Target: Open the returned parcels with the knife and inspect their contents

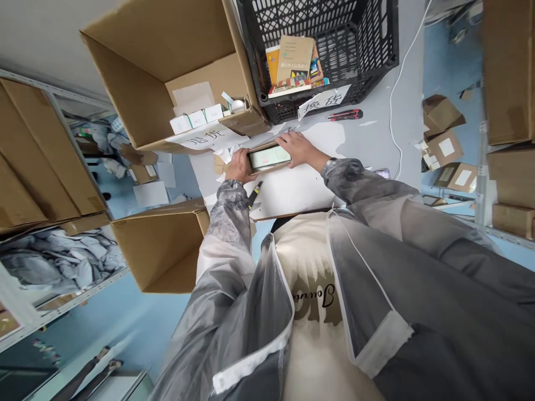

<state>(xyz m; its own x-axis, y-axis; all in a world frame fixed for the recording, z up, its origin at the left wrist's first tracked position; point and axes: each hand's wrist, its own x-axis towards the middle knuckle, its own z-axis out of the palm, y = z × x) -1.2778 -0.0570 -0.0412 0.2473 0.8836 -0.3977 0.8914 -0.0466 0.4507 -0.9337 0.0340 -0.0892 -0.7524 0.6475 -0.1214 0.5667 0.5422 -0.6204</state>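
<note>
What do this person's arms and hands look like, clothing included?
The left hand and right hand are bare, without gloves. The left sleeve and right sleeve are loose, thin and grey, with paler patches, darker mottling near the wrists and gathered cuffs.

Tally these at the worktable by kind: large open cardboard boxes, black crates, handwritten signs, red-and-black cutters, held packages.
Large open cardboard box: 1
Black crate: 1
Handwritten signs: 2
Red-and-black cutter: 1
Held package: 1
Total: 6
</note>
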